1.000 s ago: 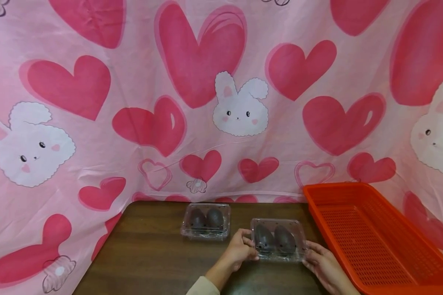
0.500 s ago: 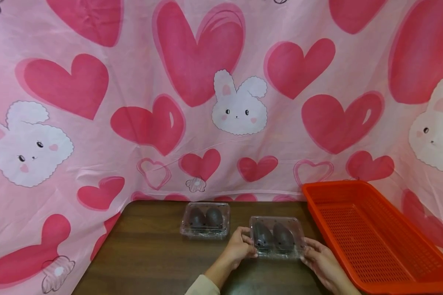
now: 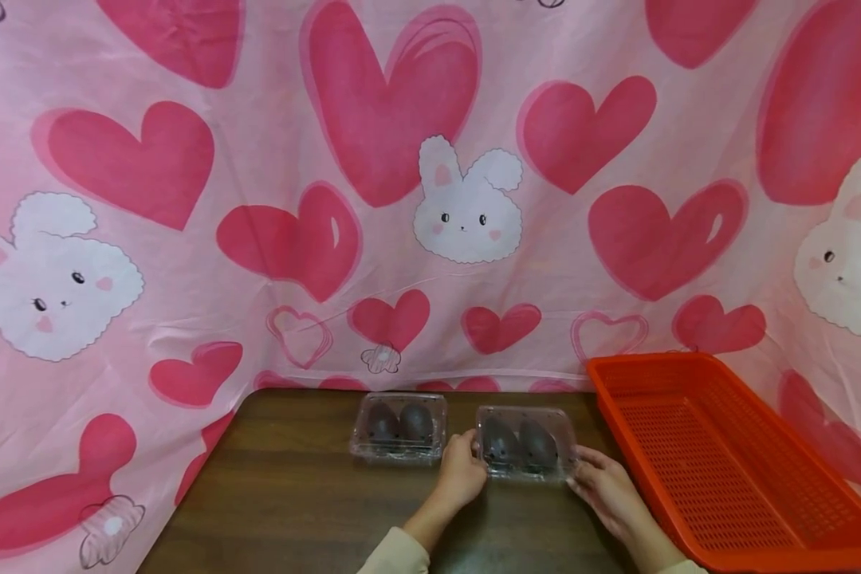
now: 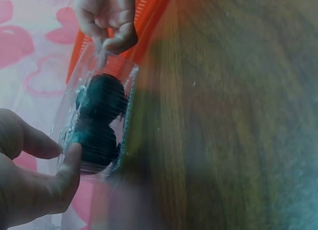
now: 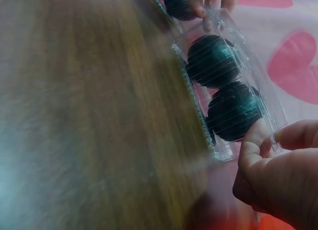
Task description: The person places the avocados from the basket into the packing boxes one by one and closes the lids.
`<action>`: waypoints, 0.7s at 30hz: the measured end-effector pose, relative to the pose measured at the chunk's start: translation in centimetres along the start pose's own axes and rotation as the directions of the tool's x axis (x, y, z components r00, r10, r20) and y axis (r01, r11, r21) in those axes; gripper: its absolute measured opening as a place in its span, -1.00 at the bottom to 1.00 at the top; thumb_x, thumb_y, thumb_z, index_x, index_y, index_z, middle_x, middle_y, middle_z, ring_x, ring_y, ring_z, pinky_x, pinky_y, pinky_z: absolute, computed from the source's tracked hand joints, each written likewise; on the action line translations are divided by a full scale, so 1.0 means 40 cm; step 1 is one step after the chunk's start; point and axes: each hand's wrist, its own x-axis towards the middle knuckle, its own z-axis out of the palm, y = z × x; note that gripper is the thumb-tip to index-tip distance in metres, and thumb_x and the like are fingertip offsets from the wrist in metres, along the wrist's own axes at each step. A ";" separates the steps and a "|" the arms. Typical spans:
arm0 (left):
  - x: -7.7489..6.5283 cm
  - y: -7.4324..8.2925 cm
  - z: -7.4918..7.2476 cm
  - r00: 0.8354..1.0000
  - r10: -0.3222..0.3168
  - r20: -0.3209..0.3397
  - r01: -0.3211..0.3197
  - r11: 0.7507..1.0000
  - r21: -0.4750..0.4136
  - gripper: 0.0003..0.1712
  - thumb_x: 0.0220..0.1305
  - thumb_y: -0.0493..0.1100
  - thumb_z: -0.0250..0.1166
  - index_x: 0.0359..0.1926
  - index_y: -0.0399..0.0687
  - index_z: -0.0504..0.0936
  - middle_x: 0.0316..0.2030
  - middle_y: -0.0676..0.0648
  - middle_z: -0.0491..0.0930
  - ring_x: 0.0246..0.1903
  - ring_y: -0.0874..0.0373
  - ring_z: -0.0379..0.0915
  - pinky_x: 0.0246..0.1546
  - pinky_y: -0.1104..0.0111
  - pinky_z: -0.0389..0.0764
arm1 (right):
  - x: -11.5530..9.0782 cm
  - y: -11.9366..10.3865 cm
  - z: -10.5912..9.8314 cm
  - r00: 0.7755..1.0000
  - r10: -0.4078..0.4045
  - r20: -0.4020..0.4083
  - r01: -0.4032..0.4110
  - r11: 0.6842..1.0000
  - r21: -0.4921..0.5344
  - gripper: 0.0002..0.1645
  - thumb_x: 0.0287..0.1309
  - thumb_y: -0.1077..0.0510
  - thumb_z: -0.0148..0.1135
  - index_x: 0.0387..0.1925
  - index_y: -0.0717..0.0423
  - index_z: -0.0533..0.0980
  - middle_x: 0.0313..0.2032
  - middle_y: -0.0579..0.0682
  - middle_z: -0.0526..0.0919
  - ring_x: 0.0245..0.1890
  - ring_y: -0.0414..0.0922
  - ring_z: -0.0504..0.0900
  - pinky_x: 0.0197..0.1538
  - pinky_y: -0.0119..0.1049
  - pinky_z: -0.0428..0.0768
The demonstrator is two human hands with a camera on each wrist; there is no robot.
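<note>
A clear plastic clamshell box (image 3: 525, 469) holds two dark, egg-shaped fruits (image 3: 501, 441) that look like avocados. My left hand (image 3: 461, 472) pinches its left end between thumb and fingers. At the opposite end, my right hand (image 3: 608, 488) pinches the rim with thumb and fingers, as the right wrist view also shows. Whether the box's underside touches the table cannot be told. Just to the left stands a second clear box (image 3: 399, 454) with two similar dark fruits, close to my left fingers.
A long orange plastic basket (image 3: 660, 498) with slotted walls stands on the right, near my right hand. The brown wooden table (image 3: 294, 494) extends to the left and front. Behind it hangs a pink cloth (image 3: 545, 239) with hearts and rabbits.
Both hands have carried the box away from me and slightly left, bringing it nearer to the second box. Their grip on its two ends stays the same. The second box and basket have not moved.
</note>
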 end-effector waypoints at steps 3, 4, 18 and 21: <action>0.004 0.000 -0.002 0.999 0.043 -0.026 -0.042 0.997 0.065 -0.38 -0.08 -0.54 0.27 0.14 -0.55 0.57 -0.29 -0.13 0.55 -0.24 -0.02 0.53 -0.13 0.13 0.69 | 0.015 0.000 0.010 1.000 -0.015 0.000 0.015 1.000 0.005 -0.33 0.49 0.34 -0.07 0.51 0.46 0.04 -0.08 0.04 0.39 -0.20 -0.21 0.49 -0.08 -0.41 0.70; 0.005 0.000 -0.002 0.998 0.053 -0.033 -0.050 0.995 0.082 -0.38 -0.07 -0.54 0.26 0.14 -0.55 0.57 -0.27 -0.16 0.56 -0.22 -0.06 0.55 -0.10 0.08 0.69 | 0.020 -0.001 0.013 1.000 -0.021 0.000 0.021 1.000 0.005 -0.33 0.48 0.35 -0.06 0.50 0.47 0.05 -0.04 0.06 0.39 -0.19 -0.21 0.49 -0.08 -0.41 0.70; 0.053 -0.008 -0.015 0.990 0.129 -0.049 -0.118 0.975 0.190 -0.57 -0.22 -0.57 0.21 -0.21 -0.33 0.69 -0.39 -0.21 0.64 -0.31 -0.11 0.60 -0.25 0.06 0.65 | 0.054 -0.014 0.041 0.998 -0.069 0.013 0.069 0.997 0.019 -0.32 0.45 0.38 -0.06 0.50 0.47 0.03 0.00 0.09 0.42 -0.19 -0.19 0.49 -0.08 -0.43 0.69; 0.054 -0.005 -0.015 0.992 0.118 -0.044 -0.108 0.977 0.185 -0.57 -0.21 -0.56 0.22 -0.19 -0.35 0.70 -0.39 -0.20 0.63 -0.32 -0.12 0.60 -0.25 0.05 0.66 | 0.056 -0.015 0.038 0.998 -0.063 0.004 0.063 0.998 0.026 -0.33 0.46 0.37 -0.05 0.49 0.43 0.06 -0.03 0.05 0.48 -0.19 -0.18 0.53 -0.09 -0.42 0.70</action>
